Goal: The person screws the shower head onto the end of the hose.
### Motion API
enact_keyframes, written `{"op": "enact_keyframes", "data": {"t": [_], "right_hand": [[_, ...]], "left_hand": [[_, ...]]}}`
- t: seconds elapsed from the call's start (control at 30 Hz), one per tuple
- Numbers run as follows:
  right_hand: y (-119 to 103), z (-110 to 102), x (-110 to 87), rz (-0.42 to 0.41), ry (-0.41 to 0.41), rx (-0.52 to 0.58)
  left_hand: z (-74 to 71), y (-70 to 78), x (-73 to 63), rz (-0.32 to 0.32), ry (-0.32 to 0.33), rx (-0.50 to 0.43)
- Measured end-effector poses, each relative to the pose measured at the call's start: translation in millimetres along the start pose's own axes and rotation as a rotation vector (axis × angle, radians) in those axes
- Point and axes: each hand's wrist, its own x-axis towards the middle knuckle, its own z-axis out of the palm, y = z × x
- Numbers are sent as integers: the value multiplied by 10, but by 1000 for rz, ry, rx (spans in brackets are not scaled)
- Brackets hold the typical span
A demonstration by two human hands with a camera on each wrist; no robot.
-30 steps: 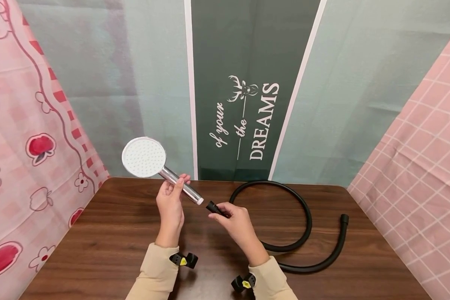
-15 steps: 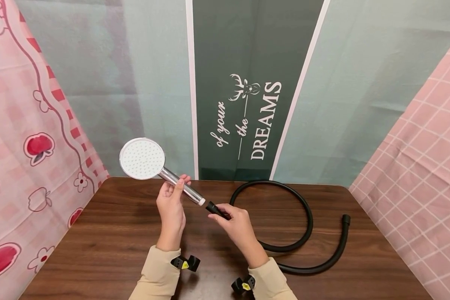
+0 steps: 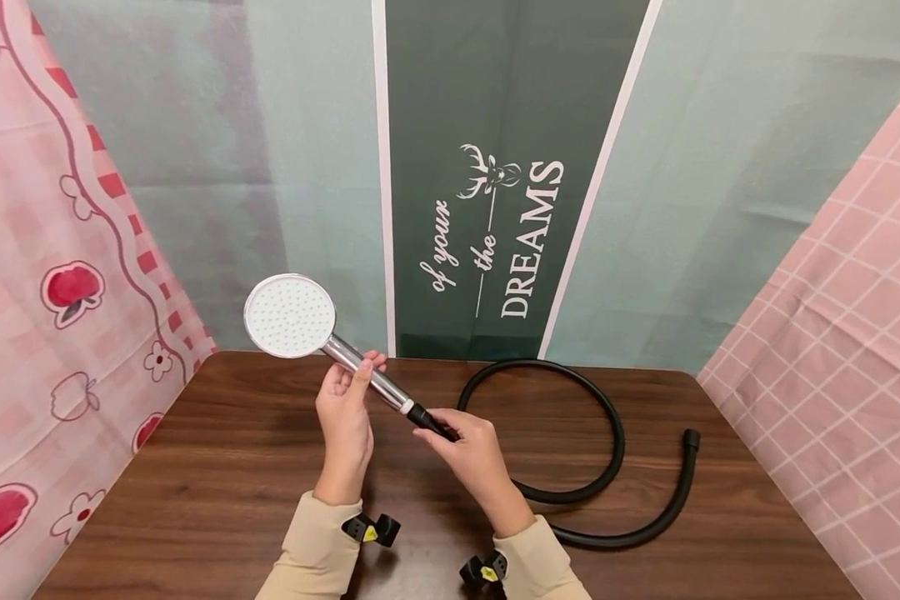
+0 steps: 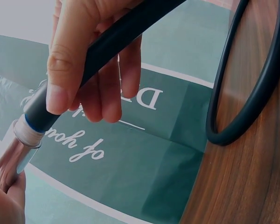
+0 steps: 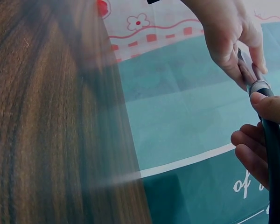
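My left hand grips the chrome handle of a hand shower head, its round white nozzle face turned toward me at the upper left. The handle slants down to the right and ends in a white threaded tip. My right hand pinches the black end fitting of a shower hose between thumb and fingers. In the left wrist view the fitting meets the white tip in line, with a band of white showing between fitting and chrome. Both are held up over the table.
The black hose loops over the wooden table to the right, its free end pointing away from me. A green and grey cloth with white lettering hangs behind the table. Pink patterned cloths hang at both sides.
The gap between the handle's white tip and the hose fitting has closed; the two now meet. Both hands keep their grips, and the shower head has shifted slightly.
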Motion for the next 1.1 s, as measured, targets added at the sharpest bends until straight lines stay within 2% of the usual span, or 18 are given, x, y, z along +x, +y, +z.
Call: {"op": "enact_keyframes", "data": {"t": [0.23, 1.1], "right_hand": [[1, 9, 10, -34, 18, 12], [-5, 2, 11, -35, 13, -11]], "left_hand": [[31, 1, -17, 10, -11, -13], [27, 8, -43, 21, -32, -9]]}}
